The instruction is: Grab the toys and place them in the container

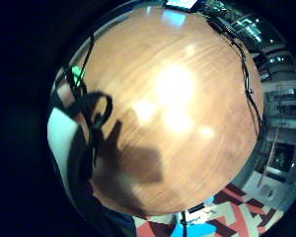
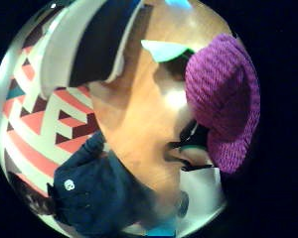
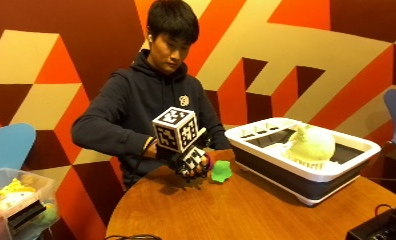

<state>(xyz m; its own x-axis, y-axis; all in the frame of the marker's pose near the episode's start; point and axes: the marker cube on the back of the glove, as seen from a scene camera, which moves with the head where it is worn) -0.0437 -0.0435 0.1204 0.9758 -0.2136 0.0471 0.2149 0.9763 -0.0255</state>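
Observation:
In the outside view my gloved right hand (image 3: 190, 162) hovers just above the near-left part of the round wooden table (image 3: 251, 210). It grips a purple knitted toy (image 3: 208, 160), of which only an edge shows there. That purple toy (image 2: 223, 99) fills much of the thumb side palm view. A small green toy (image 3: 220, 171) lies on the table right beside the hand. The white and dark grey container (image 3: 304, 165) stands to the right of the hand, with a pale yellow-green plush toy (image 3: 311, 145) inside it.
A clear plastic box (image 3: 15, 200) with several toys sits off the table at the lower left, beside a blue chair (image 3: 5, 145). A black device with cables (image 3: 378, 227) lies at the table's right front edge. Bare wood (image 1: 177, 108) spreads under the palm.

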